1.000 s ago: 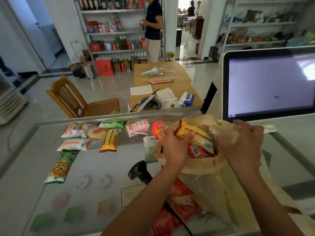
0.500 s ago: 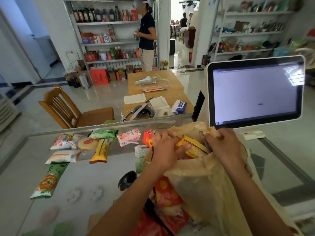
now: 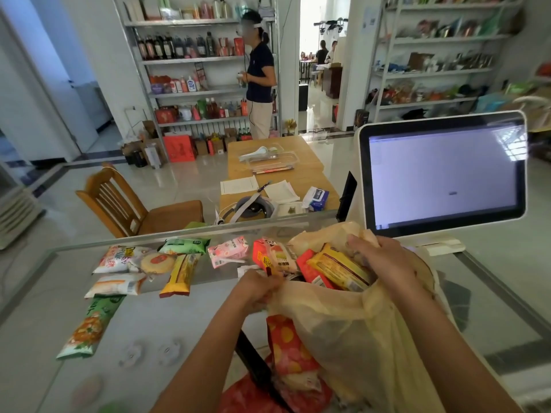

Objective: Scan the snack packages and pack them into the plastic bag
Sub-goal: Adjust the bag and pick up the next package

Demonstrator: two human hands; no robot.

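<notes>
Okay, head view: left hand [image 3: 256, 289] fingers clamped on the near rim of the plastic bag [image 3: 343, 323], right hand [image 3: 384, 263] fingers curled on the far rim. Yellow snack package [image 3: 340, 271] lies in the mouth between them, long axis 10-to-4 o'clock. Loose packs [image 3: 179, 274] on the bench [image 3: 208, 323] at 9–10 o'clock of the left hand, which is nearer. Print is too blurred to read.
</notes>
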